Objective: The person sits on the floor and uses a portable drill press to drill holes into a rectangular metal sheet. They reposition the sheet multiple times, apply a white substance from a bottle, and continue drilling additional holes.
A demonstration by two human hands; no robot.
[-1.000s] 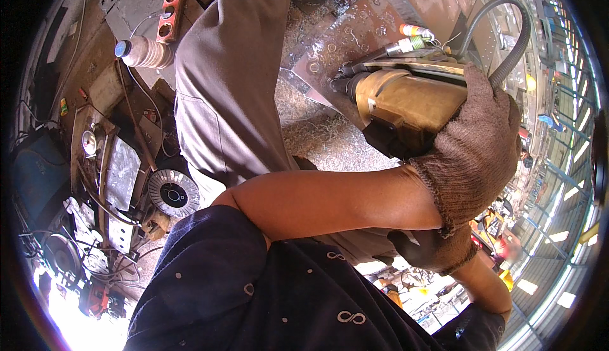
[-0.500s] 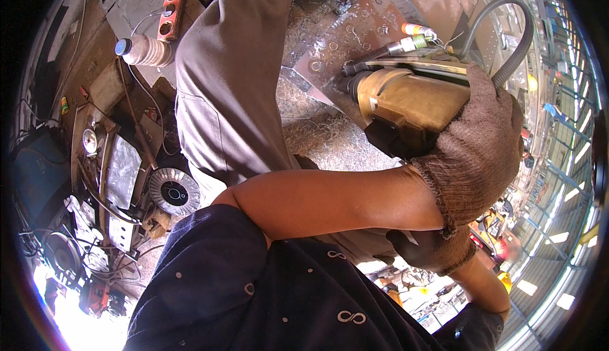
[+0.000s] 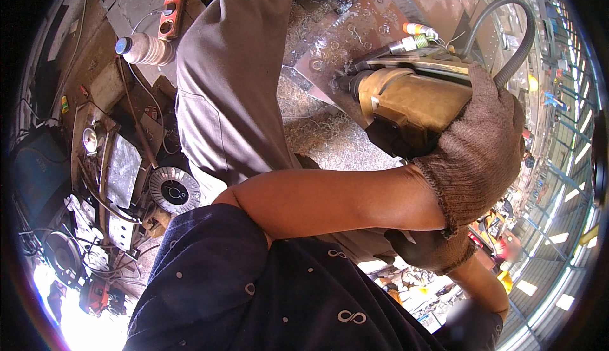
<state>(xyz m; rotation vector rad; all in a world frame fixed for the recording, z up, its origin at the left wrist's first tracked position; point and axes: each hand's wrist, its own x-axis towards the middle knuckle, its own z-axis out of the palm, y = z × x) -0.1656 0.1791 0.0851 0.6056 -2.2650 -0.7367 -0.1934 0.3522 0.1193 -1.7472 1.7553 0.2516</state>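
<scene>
My left hand (image 3: pixel 485 145), in a brown knit glove, is closed over the rear end of a power drill (image 3: pixel 415 100) with a yellow-brown housing and black fittings. My left forearm crosses in front of my body to reach it. A grey corrugated hose (image 3: pixel 530 31) loops from the drill's back. Beneath the left wrist is my right hand (image 3: pixel 431 249), also gloved, with a dark palm side; its fingers are mostly hidden, so their grip cannot be made out. Under the drill lies a brownish steel plate (image 3: pixel 346 40) with ring-shaped marks and metal shavings.
Left of my leg are a ribbed bottle with a blue cap (image 3: pixel 146 51), a red-orange socket strip (image 3: pixel 172 8) and cables. Further down stand a round slotted disc (image 3: pixel 172 190), metal pieces and a blue box (image 3: pixel 41 173). A corrugated metal wall (image 3: pixel 564 224) rises at right.
Almost nothing differs. The drill and my left hand sit very slightly further right; both hands keep the same pose.
</scene>
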